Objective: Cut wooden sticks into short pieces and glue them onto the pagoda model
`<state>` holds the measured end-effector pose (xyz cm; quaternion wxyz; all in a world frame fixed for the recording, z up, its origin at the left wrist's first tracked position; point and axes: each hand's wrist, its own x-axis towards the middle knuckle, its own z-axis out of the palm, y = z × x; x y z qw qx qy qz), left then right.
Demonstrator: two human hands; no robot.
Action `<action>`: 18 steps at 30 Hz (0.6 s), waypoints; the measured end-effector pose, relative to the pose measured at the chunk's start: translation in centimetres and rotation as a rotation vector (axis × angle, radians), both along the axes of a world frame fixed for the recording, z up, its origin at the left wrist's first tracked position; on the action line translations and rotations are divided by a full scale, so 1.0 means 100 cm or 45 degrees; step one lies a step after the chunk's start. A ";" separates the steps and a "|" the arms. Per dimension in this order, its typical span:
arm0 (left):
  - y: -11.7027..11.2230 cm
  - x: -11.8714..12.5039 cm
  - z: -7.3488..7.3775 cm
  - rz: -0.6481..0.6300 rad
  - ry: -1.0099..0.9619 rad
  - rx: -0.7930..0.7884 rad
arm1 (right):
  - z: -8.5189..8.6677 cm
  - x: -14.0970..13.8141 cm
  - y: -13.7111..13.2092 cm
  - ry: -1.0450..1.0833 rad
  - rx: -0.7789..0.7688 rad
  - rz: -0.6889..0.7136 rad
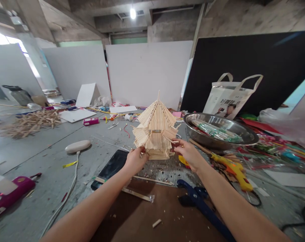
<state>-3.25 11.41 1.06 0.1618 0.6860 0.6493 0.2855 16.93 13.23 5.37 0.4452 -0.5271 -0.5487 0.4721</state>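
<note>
A model pagoda (157,116) of pale wooden sticks stands upright in front of me, with tiered sloping roofs and a thin spike on top. My left hand (137,159) has its fingers closed on the lower left corner of the model. On the opposite side, my right hand (189,153) grips at the lower right eave. A pale stick end shows at the right fingertips; whether it is part of the roof I cannot tell. Below the hands lie loose sticks (154,180) and a brown board (134,222). A dark phone-like slab (112,168) lies beneath my left wrist.
Blue-handled cutters (205,208) lie under my right forearm, beside a yellow glue gun (234,171). A steel basin (220,129) holds wrapped packets. A white corded device (78,146), a magenta device (11,195) and a stick pile (34,122) are on the left.
</note>
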 end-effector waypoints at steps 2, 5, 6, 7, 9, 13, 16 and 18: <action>0.003 -0.004 -0.002 -0.015 -0.065 -0.007 | 0.000 -0.001 -0.002 0.005 0.005 0.009; 0.007 -0.007 -0.004 -0.016 -0.115 0.003 | 0.002 -0.001 -0.005 0.002 0.010 0.039; 0.008 -0.007 -0.004 -0.012 -0.125 0.006 | 0.003 -0.001 -0.006 -0.004 0.008 0.052; 0.009 -0.008 -0.004 -0.005 -0.135 0.008 | 0.004 -0.001 -0.008 -0.012 0.006 0.071; 0.010 -0.010 -0.004 0.012 -0.164 0.015 | 0.008 -0.002 -0.011 -0.028 -0.003 0.125; 0.012 -0.013 -0.004 0.058 -0.202 0.027 | 0.018 -0.008 -0.024 -0.080 -0.003 0.179; 0.012 -0.019 0.000 0.017 -0.211 -0.017 | 0.022 -0.012 -0.036 -0.127 0.008 0.141; 0.012 -0.028 0.008 -0.045 -0.189 -0.082 | 0.023 -0.014 -0.042 -0.133 -0.003 0.150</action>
